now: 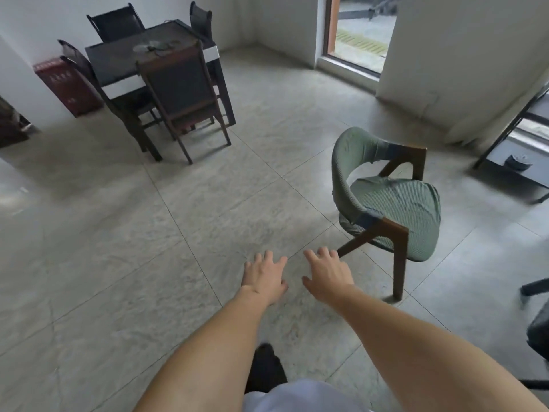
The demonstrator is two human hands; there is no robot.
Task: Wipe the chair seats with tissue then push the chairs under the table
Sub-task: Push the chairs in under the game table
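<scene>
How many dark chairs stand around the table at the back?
4: near chair in front, left chair, back chair by the wall, right chair behind the table. None seems hidden.

A pale grey stone-tile floor (124, 233) with thin dark grout lines carries everything here. Standing on it at the far left is a dark square table (139, 55) with four dark wooden high-backed chairs (181, 93) drawn close around it, and just beside that group, against the wall, a dark red box (66, 84). Well apart, to the right, a curved-back wooden armchair in a green fabric cover (392, 200) stands alone on the tiles. A black metal frame (505, 138) rests at the right edge.
</scene>
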